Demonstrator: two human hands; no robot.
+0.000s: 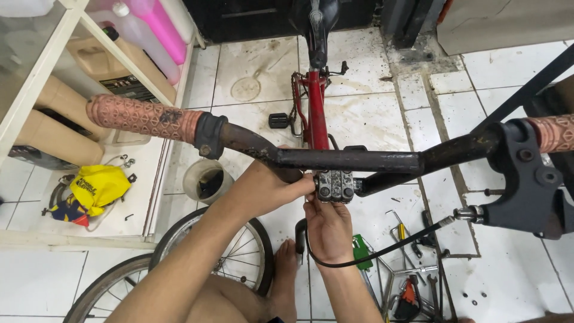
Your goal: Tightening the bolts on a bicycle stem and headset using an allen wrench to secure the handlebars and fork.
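Centrally, grey ribbed metal stem clamp [335, 186] under rusty black tubular handlebar [353, 160]. Left hand [266, 188] pinches its left edge; right hand [327, 230] cups its underside, fingers curled. Textured salmon rubber grip [143, 117]; looping black cable [382, 251]; stained white tiles [371, 113].

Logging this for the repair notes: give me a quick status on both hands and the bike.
Left hand and right hand both on the stem clamp under the handlebar. Black brake cable loops past the right wrist. Tools lie on the floor.
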